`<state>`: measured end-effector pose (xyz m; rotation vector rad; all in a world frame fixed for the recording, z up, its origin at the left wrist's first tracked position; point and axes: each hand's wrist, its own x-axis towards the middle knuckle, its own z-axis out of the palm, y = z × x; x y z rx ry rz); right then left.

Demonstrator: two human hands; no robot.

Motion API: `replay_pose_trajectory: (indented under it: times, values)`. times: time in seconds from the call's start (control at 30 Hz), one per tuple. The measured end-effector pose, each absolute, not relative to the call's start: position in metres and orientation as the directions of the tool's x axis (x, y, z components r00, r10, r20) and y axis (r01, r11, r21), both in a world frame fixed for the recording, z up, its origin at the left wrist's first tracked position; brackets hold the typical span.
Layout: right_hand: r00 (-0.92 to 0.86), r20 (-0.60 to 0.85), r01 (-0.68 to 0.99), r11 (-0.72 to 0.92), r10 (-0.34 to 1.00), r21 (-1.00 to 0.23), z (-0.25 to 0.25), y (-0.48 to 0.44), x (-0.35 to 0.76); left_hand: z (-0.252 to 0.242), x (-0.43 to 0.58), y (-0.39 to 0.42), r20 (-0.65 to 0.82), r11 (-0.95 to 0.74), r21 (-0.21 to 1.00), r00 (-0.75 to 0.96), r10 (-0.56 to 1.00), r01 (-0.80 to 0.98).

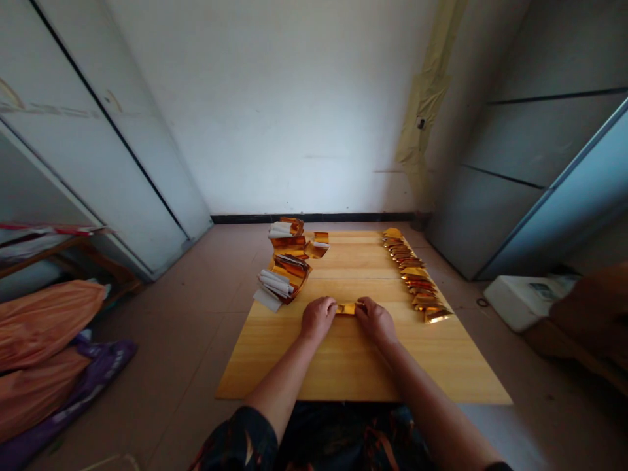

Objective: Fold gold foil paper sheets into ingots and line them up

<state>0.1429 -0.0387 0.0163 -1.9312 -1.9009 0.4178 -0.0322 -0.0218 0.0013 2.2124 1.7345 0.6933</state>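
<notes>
Both my hands rest on a pale wooden board (353,366) laid low in front of me. Between them is a small folded strip of gold foil paper (346,309). My left hand (318,318) pinches its left end, and my right hand (375,320) holds its right end, with the fingers curled over it. To the right, a long overlapping row of folded gold foil pieces (415,275) runs along the board. Farther left stand piles of gold foil with rolled white paper (284,278), out of reach of my fingers.
Orange bags (44,327) and a purple bag (93,373) lie on the floor at the left, below a wooden shelf (49,252). A white device (527,301) sits at the right. Pale cabinet doors flank the room, with a white wall beyond the board.
</notes>
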Motion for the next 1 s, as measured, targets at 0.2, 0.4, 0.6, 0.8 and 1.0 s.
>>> replay_pose_trajectory:
  times: [0.2,0.4,0.6,0.8,1.0]
  values:
    - [0.060,0.105,0.951,-0.025,0.993,-0.308,0.013,-0.040,0.132,0.001,-0.024,-0.017,0.138,-0.163,0.382,0.118,0.983,0.910]
    - [0.013,0.149,0.957,0.030,0.989,-0.288,0.007,-0.041,0.132,0.008,-0.021,-0.018,0.129,-0.164,0.251,0.135,0.982,0.954]
    - [0.015,0.153,0.960,0.029,0.988,-0.279,0.005,-0.040,0.132,0.010,-0.020,-0.016,0.118,-0.185,0.202,0.163,0.979,0.962]
    - [0.018,0.140,0.963,0.020,0.990,-0.268,0.007,-0.041,0.131,0.012,-0.018,-0.016,0.100,-0.170,0.163,0.155,0.983,0.972]
    - [-0.027,0.204,0.964,0.080,0.979,-0.255,0.013,-0.045,0.132,0.013,-0.018,-0.018,0.173,-0.181,0.132,0.157,0.972,0.975]
